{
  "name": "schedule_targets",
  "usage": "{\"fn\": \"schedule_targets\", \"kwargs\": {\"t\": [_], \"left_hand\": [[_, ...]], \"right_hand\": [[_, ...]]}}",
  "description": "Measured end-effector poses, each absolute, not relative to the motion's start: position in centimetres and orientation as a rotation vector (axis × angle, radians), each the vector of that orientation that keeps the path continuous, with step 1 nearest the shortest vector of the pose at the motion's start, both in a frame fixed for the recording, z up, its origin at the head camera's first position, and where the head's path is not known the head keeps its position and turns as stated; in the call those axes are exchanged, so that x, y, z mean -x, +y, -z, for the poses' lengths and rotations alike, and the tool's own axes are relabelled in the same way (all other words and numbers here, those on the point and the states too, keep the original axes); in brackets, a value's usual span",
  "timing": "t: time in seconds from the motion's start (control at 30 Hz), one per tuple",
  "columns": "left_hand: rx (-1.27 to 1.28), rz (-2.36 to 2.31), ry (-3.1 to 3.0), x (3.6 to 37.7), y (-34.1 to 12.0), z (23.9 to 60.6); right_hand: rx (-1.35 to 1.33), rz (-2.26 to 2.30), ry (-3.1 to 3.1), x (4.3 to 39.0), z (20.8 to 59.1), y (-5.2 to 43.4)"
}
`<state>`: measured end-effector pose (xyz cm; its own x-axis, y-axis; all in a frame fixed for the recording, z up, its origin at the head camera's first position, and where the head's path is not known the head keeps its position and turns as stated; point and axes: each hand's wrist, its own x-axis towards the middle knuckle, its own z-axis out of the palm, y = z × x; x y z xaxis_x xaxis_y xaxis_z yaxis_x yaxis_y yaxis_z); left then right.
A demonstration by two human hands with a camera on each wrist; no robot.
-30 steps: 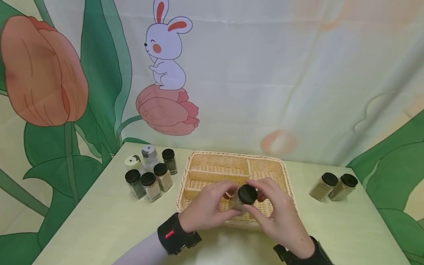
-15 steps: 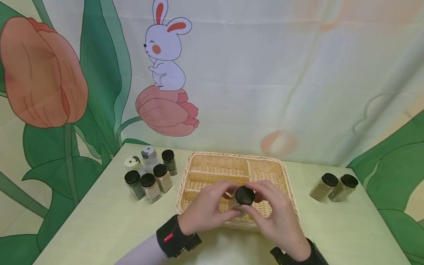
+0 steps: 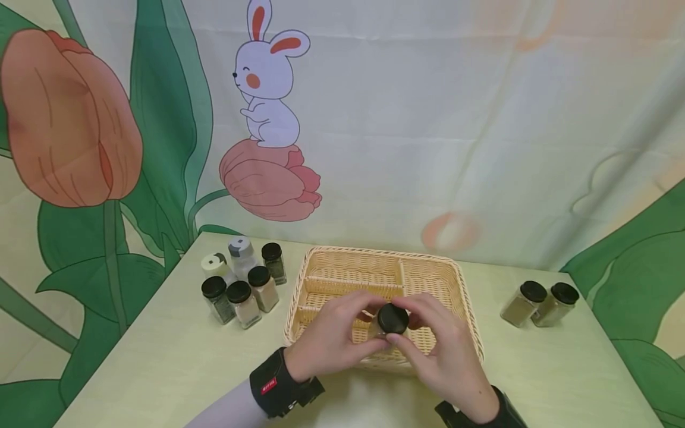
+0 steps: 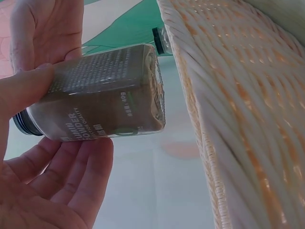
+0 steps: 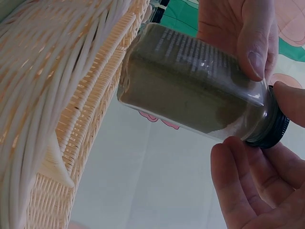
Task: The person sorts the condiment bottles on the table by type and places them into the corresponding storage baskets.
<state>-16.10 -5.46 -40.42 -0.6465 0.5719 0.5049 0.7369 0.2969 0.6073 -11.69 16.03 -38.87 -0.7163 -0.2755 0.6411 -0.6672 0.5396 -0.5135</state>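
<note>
Both hands hold one spice jar (image 4: 102,93) over the front of a wicker basket (image 3: 463,297). It is a clear, squarish jar of brown powder with white print that partly reads "UMIN" and "OWDER". My left hand (image 3: 334,336) grips the jar's body between thumb and fingers. My right hand (image 3: 446,348) pinches around the black screw cap (image 3: 393,319), with thumb and fingertips at its rim in the right wrist view. The cap is on the jar. In the head view, the hands cover most of the jar's body.
Several jars stand in a group left of the basket, including a black-capped jar (image 3: 245,304) and a white-topped bottle (image 3: 242,254). Two more black-capped jars (image 3: 523,303) stand at the right of the table (image 3: 556,368). Dividers (image 3: 348,285) split the basket into compartments.
The right hand and the black cap have shifted slightly left and down. The left hand has stayed nearly in place, still gripping the jar.
</note>
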Motion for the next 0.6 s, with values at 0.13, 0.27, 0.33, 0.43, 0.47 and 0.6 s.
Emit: {"fn": "schedule_targets", "kwargs": {"t": [0.13,0.27,0.33,0.43,0.47,0.6], "left_hand": [[1.215,1.270,-2.361,16.08,-5.44,40.43],[1.211,1.272,-2.354,16.01,-5.38,40.49],[1.208,1.275,-2.354,16.00,-5.37,40.52],[1.206,1.277,-2.355,16.03,-5.36,40.56],[1.207,1.277,-2.353,16.03,-5.36,40.58],[1.209,1.278,-2.345,16.05,-5.34,40.58]], "right_hand": [[-0.759,-1.048,-2.288,11.68,38.93,15.99],[-0.757,-1.041,-2.286,11.71,39.05,16.02],[-0.751,-1.040,-2.292,11.71,39.09,16.05],[-0.750,-1.039,-2.296,11.72,39.15,16.09],[-0.750,-1.038,-2.295,11.74,39.16,16.10],[-0.752,-1.036,-2.296,11.76,39.19,16.09]]}}
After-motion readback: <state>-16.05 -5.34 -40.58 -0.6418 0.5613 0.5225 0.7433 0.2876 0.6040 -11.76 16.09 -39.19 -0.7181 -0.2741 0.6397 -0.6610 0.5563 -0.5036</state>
